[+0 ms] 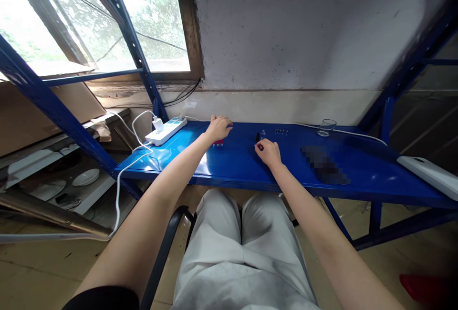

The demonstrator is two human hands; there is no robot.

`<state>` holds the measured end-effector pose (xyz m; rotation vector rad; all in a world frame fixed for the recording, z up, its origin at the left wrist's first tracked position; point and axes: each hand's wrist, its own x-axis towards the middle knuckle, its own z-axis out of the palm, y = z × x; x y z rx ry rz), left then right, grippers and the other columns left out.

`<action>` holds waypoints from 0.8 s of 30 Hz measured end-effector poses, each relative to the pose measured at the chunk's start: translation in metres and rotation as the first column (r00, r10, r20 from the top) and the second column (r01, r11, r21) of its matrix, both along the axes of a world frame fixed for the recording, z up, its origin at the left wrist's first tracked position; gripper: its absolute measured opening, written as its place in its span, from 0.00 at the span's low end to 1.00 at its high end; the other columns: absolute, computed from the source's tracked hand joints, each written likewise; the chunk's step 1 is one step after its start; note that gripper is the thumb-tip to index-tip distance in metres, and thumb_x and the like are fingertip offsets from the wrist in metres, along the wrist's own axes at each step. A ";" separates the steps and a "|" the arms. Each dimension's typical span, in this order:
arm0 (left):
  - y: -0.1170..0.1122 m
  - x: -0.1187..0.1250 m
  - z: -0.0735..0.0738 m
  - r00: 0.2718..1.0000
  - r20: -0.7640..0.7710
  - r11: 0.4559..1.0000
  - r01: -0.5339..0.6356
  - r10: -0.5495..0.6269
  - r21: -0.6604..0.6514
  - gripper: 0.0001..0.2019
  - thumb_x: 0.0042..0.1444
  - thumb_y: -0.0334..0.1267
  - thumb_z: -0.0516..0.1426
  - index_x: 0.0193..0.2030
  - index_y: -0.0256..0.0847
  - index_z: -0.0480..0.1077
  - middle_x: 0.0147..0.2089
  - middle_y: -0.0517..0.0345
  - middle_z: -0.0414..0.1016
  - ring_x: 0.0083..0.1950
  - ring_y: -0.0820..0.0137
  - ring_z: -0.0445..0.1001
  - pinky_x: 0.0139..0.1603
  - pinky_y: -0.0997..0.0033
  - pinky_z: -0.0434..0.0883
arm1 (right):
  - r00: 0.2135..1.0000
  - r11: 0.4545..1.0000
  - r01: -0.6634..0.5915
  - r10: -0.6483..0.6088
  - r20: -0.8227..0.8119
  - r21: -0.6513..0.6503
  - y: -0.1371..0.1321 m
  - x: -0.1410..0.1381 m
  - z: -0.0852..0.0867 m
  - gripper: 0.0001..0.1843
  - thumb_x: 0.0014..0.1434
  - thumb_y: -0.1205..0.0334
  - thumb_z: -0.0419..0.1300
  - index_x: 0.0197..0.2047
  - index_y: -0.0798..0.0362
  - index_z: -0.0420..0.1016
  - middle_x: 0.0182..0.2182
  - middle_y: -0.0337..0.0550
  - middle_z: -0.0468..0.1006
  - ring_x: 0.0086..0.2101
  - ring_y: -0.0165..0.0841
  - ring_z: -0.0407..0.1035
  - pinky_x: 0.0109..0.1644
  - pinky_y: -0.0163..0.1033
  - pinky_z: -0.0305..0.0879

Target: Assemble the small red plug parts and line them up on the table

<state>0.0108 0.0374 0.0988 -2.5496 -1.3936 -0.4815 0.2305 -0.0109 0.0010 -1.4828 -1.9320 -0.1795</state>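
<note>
My left hand (219, 129) is over the blue table (236, 164), its fingers loosely bent and somewhat apart, with nothing visible in them. Just below it, several small red pieces with pale ends (218, 143) lie in a row. Farther right, my right hand (269, 152) is closed in a pinch near the tabletop. Something small and dark shows at its fingertips, too small to name. Right behind those fingers is a short black object (257, 137), with a few small clear pieces (264, 133) beside it. Several tiny metallic pieces (281, 131) form a row to the right.
A white power strip (166, 131) with a plugged-in charger lies at the table's left end. Toward the right are a drinking glass (326, 128), a pixelated dark item (324, 164) and a white case-like object (429, 174). Blue metal posts (132, 38) rise at both ends.
</note>
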 end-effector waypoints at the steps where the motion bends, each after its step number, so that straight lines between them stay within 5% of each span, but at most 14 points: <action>1: -0.005 0.006 -0.002 0.999 0.017 0.999 0.041 -0.041 0.017 0.15 0.58 0.38 0.46 0.46 0.39 0.71 0.48 0.48 0.71 0.51 0.59 0.65 0.53 0.53 0.53 | 1.000 1.000 0.020 -0.020 -0.008 0.006 0.000 0.000 0.000 0.13 0.59 0.59 0.48 0.30 0.54 0.70 0.28 0.44 0.72 0.29 0.32 0.64 0.36 0.38 0.51; 5: -0.019 0.035 -0.021 0.983 -0.011 0.982 0.181 -0.182 -0.059 0.17 0.59 0.37 0.45 0.51 0.40 0.67 0.53 0.48 0.69 0.53 0.61 0.65 0.53 0.58 0.57 | 0.992 0.992 0.123 -0.123 -0.031 0.018 0.000 0.002 0.001 0.15 0.59 0.60 0.46 0.27 0.54 0.69 0.28 0.46 0.72 0.30 0.34 0.64 0.35 0.39 0.51; 9: -0.022 0.057 -0.054 0.992 -0.004 0.972 0.125 -0.128 -0.199 0.26 0.59 0.39 0.45 0.64 0.41 0.49 0.64 0.46 0.55 0.62 0.56 0.56 0.55 0.53 0.58 | 0.974 0.975 0.221 -0.221 -0.049 -0.014 0.001 0.005 0.000 0.14 0.58 0.61 0.46 0.27 0.54 0.69 0.28 0.47 0.72 0.32 0.36 0.65 0.36 0.40 0.52; 13: -0.018 0.073 -0.077 0.998 0.044 0.967 0.047 -0.037 -0.251 0.29 0.60 0.38 0.43 0.67 0.44 0.37 0.67 0.47 0.48 0.64 0.56 0.51 0.57 0.47 0.56 | 0.965 0.966 0.257 -0.259 -0.047 -0.042 0.003 0.007 -0.002 0.14 0.57 0.62 0.46 0.30 0.54 0.72 0.30 0.50 0.74 0.35 0.40 0.65 0.37 0.42 0.53; 20: -0.011 0.099 -0.084 0.990 0.136 0.991 -0.007 0.025 -0.135 0.29 0.60 0.36 0.39 0.68 0.44 0.35 0.67 0.48 0.49 0.63 0.57 0.53 0.56 0.48 0.58 | 0.955 0.954 0.294 -0.296 -0.025 -0.068 0.006 0.010 -0.007 0.13 0.56 0.63 0.48 0.32 0.53 0.74 0.34 0.51 0.75 0.38 0.42 0.65 0.38 0.45 0.54; 24: -0.008 0.107 -0.085 0.996 0.077 0.984 -0.025 0.039 -0.177 0.28 0.60 0.35 0.40 0.67 0.47 0.39 0.66 0.48 0.50 0.63 0.54 0.53 0.56 0.45 0.56 | 0.953 0.948 0.300 -0.303 -0.014 -0.102 0.009 0.011 -0.009 0.14 0.57 0.63 0.47 0.33 0.54 0.74 0.35 0.53 0.74 0.40 0.44 0.65 0.39 0.47 0.54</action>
